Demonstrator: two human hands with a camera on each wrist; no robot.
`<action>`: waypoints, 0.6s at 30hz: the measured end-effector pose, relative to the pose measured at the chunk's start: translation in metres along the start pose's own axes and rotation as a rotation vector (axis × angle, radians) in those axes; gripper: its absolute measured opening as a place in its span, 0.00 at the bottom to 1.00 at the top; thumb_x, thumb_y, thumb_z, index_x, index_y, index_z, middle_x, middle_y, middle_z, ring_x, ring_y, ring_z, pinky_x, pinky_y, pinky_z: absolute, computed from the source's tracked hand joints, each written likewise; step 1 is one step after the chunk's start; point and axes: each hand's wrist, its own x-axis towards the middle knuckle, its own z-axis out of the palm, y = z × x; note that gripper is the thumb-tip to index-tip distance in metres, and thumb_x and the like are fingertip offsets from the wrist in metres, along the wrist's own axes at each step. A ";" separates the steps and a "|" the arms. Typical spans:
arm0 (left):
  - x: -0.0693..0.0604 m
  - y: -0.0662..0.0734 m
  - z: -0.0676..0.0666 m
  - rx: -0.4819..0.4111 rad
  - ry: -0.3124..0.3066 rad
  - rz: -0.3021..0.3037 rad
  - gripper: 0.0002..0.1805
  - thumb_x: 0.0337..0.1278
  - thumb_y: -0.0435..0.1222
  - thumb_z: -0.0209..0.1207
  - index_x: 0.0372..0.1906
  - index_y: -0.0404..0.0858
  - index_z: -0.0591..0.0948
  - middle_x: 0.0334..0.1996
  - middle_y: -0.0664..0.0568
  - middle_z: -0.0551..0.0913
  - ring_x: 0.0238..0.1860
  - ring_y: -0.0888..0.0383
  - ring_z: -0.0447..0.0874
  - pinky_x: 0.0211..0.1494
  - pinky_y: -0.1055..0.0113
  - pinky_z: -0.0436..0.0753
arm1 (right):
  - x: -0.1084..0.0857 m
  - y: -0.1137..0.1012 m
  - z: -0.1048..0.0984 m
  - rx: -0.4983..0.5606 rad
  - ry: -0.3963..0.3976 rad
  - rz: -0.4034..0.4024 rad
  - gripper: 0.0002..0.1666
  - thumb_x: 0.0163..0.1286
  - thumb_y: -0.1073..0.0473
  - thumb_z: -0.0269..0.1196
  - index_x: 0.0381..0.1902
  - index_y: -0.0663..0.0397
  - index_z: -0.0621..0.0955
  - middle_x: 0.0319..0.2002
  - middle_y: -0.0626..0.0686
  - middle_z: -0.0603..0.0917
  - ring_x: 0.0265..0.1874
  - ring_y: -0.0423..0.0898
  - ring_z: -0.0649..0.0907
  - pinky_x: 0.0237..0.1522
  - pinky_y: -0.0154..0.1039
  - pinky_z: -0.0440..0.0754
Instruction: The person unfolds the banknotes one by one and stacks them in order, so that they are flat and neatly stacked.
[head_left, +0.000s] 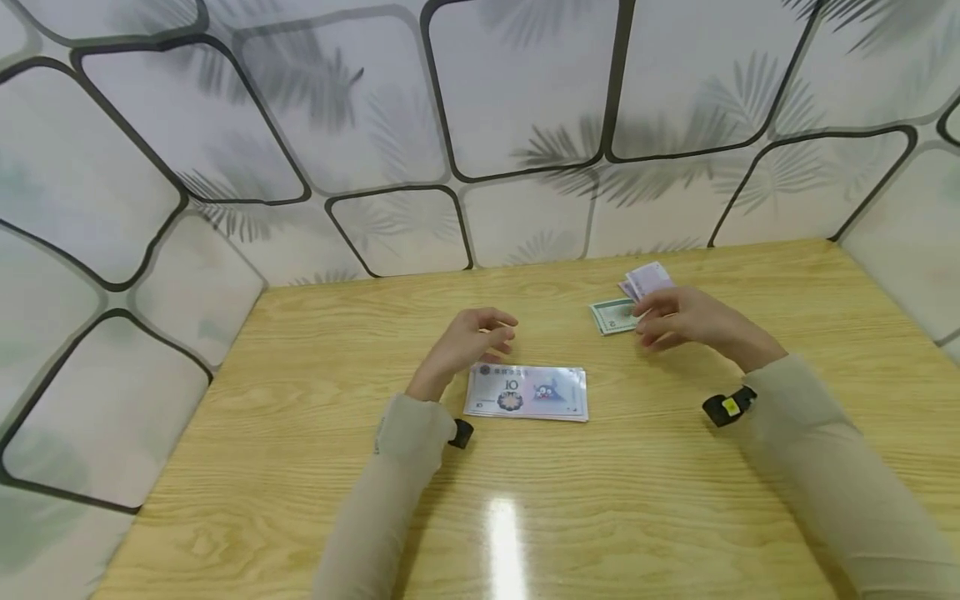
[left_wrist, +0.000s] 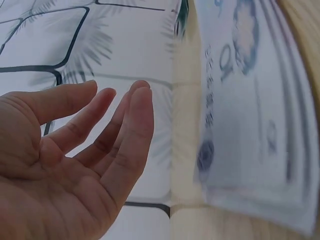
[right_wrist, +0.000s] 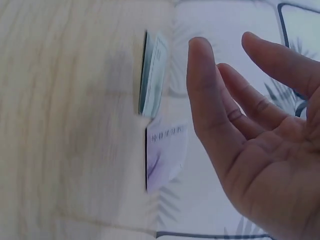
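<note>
A stack of pale play banknotes (head_left: 551, 403) marked 10 lies on the wooden table, its notes fanned slightly at the edges in the left wrist view. My left hand (head_left: 467, 340) hovers at the stack's upper left corner, fingers loosely bent and holding nothing. Farther right, my right hand (head_left: 686, 321) is above the table with relaxed fingers and nothing between them. Near its fingertips lie a small pile of green banknotes (head_left: 613, 317) and, just behind, a pile of purple banknotes (head_left: 649, 279). The right hand partly covers both piles in the head view.
The wooden table (head_left: 300, 467) meets a wall (head_left: 525, 225) with leaf and rounded-frame patterns at the back. Another patterned wall (head_left: 90, 400) borders the left side. Black wrist straps (head_left: 722, 408) sit at both cuffs.
</note>
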 end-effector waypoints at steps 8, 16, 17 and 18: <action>0.019 0.012 0.015 -0.063 -0.015 0.025 0.18 0.76 0.32 0.54 0.63 0.27 0.76 0.53 0.37 0.80 0.51 0.39 0.84 0.52 0.55 0.88 | -0.002 0.008 -0.021 -0.016 0.097 0.042 0.28 0.76 0.66 0.60 0.64 0.82 0.66 0.51 0.63 0.81 0.40 0.43 0.85 0.48 0.44 0.88; 0.036 0.019 0.029 -0.124 -0.036 0.026 0.21 0.77 0.31 0.53 0.67 0.27 0.72 0.60 0.31 0.76 0.55 0.37 0.81 0.56 0.52 0.86 | -0.004 0.017 -0.034 -0.047 0.121 0.057 0.30 0.77 0.65 0.59 0.67 0.81 0.64 0.57 0.68 0.76 0.43 0.41 0.84 0.51 0.42 0.87; 0.038 0.019 0.030 -0.130 -0.037 0.024 0.21 0.77 0.31 0.53 0.68 0.27 0.72 0.59 0.31 0.76 0.55 0.37 0.81 0.56 0.51 0.85 | -0.004 0.018 -0.035 -0.050 0.124 0.057 0.30 0.77 0.65 0.59 0.67 0.81 0.64 0.57 0.67 0.76 0.43 0.40 0.83 0.51 0.41 0.87; 0.040 0.019 0.032 -0.136 -0.039 0.022 0.21 0.77 0.31 0.53 0.68 0.27 0.72 0.59 0.31 0.76 0.55 0.37 0.81 0.56 0.51 0.85 | -0.004 0.019 -0.036 -0.044 0.128 0.058 0.30 0.77 0.65 0.59 0.67 0.81 0.64 0.56 0.66 0.77 0.42 0.40 0.83 0.50 0.41 0.87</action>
